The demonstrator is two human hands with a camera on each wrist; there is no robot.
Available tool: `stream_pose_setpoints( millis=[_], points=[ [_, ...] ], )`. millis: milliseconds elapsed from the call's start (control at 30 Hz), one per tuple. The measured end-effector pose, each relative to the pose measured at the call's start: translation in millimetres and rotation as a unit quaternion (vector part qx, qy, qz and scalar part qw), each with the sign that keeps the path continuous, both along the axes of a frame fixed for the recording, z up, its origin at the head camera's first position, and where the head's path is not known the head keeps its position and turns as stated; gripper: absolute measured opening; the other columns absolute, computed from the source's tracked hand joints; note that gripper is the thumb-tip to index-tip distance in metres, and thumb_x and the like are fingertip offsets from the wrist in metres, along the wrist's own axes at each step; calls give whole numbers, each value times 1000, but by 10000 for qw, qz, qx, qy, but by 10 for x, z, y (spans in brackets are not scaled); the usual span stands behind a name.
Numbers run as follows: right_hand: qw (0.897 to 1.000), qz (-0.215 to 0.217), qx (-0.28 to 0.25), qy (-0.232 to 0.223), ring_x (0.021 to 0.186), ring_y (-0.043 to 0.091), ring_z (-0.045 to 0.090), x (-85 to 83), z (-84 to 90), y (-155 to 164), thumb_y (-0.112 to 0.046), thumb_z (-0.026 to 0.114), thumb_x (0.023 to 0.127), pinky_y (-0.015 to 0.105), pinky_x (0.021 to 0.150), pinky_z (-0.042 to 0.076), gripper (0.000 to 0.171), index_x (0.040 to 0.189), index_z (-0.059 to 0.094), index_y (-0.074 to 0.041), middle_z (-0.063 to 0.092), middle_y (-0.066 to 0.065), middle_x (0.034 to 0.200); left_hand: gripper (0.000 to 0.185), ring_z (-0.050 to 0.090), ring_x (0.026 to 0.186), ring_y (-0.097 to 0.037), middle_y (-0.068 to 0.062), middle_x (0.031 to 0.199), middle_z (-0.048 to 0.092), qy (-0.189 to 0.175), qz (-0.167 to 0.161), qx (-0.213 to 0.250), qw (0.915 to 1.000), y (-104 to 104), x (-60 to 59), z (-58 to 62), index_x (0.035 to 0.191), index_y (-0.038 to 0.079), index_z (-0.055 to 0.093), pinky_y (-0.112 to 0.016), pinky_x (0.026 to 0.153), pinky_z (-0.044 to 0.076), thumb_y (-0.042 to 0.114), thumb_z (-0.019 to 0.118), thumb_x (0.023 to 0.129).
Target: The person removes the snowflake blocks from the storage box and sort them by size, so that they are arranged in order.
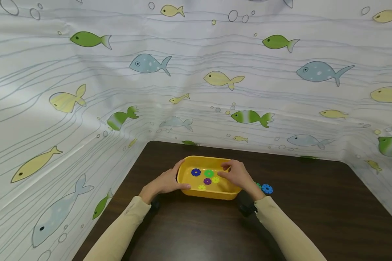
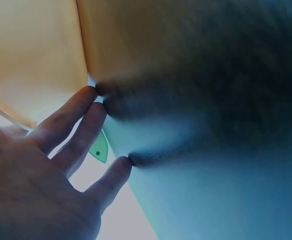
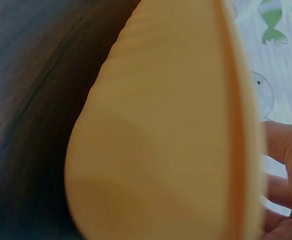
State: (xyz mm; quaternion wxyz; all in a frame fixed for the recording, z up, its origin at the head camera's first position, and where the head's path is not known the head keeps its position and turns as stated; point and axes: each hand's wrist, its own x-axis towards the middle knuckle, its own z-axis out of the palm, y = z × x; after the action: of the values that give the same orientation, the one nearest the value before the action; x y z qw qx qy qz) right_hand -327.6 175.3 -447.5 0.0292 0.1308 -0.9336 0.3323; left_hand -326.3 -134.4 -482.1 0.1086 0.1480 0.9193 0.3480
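A yellow plastic tub (image 1: 210, 194) sits on the dark table, holding several small flower-shaped discs: a dark blue disc (image 1: 196, 172), a green disc (image 1: 209, 173), a purple disc (image 1: 207, 181) and yellow ones (image 1: 215, 179). My left hand (image 1: 164, 182) rests around the tub's left end, thumb by the front rim. In the left wrist view, its fairly straight fingers (image 2: 81, 135) touch the table beside the tub. Over the tub's right end hangs my right hand (image 1: 237, 176), thumb and fingers apart, nothing visible between them. The right wrist view mostly shows the tub's outer wall (image 3: 156, 120).
To the right of the tub, a blue disc (image 1: 267, 188) and a partly hidden green disc (image 1: 258, 185) lie on the table (image 1: 313, 203). A white sheet (image 1: 196, 54) with printed fish stands around the table's back and sides.
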Motion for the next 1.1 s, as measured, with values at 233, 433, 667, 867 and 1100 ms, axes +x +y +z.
stream_pose_setpoints(
  millis=[233, 433, 667, 867, 1100],
  points=[
    [9981, -14, 589, -159, 86, 21, 61, -197, -136, -213, -26, 79, 86, 36, 79, 55, 36, 113, 75, -2, 73, 11, 100, 119, 60, 90, -14, -4, 124, 62, -21, -152, 4, 9999, 38, -14, 0, 162, 30, 7, -39, 97, 57, 67, 77, 74],
    [9954, -269, 611, -693, 60, 16, 45, -269, -225, -340, -27, 82, 84, 24, 53, 35, 23, 85, 73, -6, 49, 2, 66, 116, 57, 118, -19, -6, 150, 46, 213, -306, 408, 9985, 66, -6, -18, 162, 23, 14, -44, 111, 51, 58, 81, 75],
    [9911, -416, 635, -1098, 61, 18, 53, -250, -238, -485, -32, 84, 82, 23, 54, 42, 29, 88, 70, -7, 57, 4, 69, 109, 32, 153, -31, -3, 170, 16, 720, -311, 542, 9954, 48, -3, 0, 160, 14, 24, -52, 122, 37, 48, 84, 76],
    [9906, -547, 698, -1038, 64, 20, 55, -240, -237, -610, -34, 84, 82, 25, 55, 43, 34, 92, 67, -7, 59, 7, 73, 108, 30, 154, -30, -2, 170, 18, 807, -354, 602, 9943, 12, 7, 22, 160, 12, 25, -51, 122, 36, 45, 84, 76],
    [9872, -800, 961, -991, 55, 19, 52, -255, -228, -739, -35, 79, 85, 25, 50, 39, 30, 76, 67, -10, 53, 3, 61, 109, 36, 151, -31, -3, 169, 20, 765, -228, 613, 9949, 20, 19, 33, 160, 16, 23, -51, 121, 38, 44, 85, 75]
  ],
)
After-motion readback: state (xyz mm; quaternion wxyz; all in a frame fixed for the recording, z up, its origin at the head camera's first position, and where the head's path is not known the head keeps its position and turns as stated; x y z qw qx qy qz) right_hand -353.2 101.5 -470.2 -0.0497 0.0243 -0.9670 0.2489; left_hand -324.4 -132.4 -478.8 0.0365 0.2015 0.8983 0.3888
